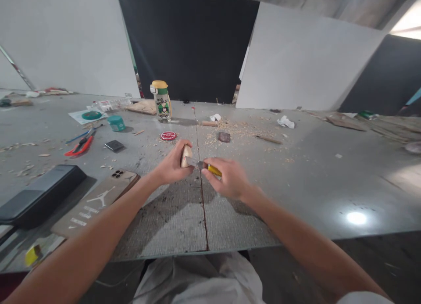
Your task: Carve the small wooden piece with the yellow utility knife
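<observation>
My left hand (173, 164) grips a small pale wood block (186, 156), thumb below it and fingers over its top. In my right hand (226, 177) is a knife with a yellow handle (214, 169); its short metal blade (200, 164) points left toward the block. The blade tip is close to the block's right side, and I cannot tell whether it touches. Both hands are held over the seam in the grey table (243, 225). Wood shavings (243, 130) lie scattered beyond my hands, with a dark brown block (224, 137) among them.
A bottle with a yellow lid (161, 100) stands at the back. To the left are red-handled pliers (80, 145), a teal jar (116, 123), a black case (42, 194) and a phone (98, 198). A red round tin (169, 136) and a thin wooden stick (269, 139) lie farther in.
</observation>
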The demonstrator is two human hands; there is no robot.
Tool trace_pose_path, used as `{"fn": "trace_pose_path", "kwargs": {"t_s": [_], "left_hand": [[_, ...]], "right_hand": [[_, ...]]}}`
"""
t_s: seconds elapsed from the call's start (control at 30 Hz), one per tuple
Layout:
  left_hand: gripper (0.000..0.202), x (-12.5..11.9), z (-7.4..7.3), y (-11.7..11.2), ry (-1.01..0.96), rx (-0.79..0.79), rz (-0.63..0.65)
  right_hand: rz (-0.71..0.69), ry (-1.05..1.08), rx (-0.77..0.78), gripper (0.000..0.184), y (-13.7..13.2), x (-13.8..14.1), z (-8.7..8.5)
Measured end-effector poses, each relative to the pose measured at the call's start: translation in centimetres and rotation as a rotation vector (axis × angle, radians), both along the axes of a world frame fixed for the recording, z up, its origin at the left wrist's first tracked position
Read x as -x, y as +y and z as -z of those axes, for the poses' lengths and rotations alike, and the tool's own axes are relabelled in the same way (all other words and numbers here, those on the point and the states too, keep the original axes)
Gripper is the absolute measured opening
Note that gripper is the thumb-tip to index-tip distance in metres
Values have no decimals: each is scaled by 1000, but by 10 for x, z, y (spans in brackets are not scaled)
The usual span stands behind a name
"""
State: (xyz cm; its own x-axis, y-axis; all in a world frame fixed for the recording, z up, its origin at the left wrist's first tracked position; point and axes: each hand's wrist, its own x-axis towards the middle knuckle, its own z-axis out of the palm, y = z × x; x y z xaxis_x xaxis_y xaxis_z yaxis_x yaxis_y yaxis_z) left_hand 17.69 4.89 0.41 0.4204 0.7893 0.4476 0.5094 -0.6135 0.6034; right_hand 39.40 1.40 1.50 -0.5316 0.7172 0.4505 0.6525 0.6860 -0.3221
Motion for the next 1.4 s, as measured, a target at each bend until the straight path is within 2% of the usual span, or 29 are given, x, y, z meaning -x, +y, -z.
{"fn": "trace_pose_path", "kwargs": {"t_s": [0.1, 0.3, 0.5, 0.63, 0.73, 0.83, 0.9, 1.0, 1.17, 1.27, 1.33, 1.4], "left_hand": [[52, -3, 3, -3, -4, -29, 62], [52, -6, 5, -6, 33, -58, 88], [53, -6, 4, -5, 26, -1, 76], [52, -2, -1, -4, -43, 96, 123], [48, 2, -4, -3, -134, 215, 199], [45, 1, -6, -4, -211, 259, 206], [45, -2, -5, -6, -200, 265, 198], [49, -8, -4, -11, -151, 228, 182], [60, -16, -3, -17, -100, 144, 84], [76, -24, 1, -20, -57, 90, 37], [83, -28, 5, -22, -42, 35, 32], [92, -30, 7, -23, -15, 2, 38]], "right_hand": [[-28, -36, -13, 26, -7, 5, 0], [13, -69, -62, 29, -8, 3, -1], [65, -110, -105, 32, -10, 6, -3], [115, -142, -149, 34, -4, 1, -5], [222, 0, -211, 36, 12, -18, -8], [374, 168, -242, 34, 28, -40, -12], [386, 216, -196, 32, 33, -45, -11], [293, 264, -60, 31, 32, -36, -5], [63, 400, 329, 34, 22, -10, 8], [-24, 474, 488, 34, 15, 2, 10], [-53, 485, 538, 36, 11, 7, 10], [-38, 475, 505, 35, 9, 10, 10]]}}
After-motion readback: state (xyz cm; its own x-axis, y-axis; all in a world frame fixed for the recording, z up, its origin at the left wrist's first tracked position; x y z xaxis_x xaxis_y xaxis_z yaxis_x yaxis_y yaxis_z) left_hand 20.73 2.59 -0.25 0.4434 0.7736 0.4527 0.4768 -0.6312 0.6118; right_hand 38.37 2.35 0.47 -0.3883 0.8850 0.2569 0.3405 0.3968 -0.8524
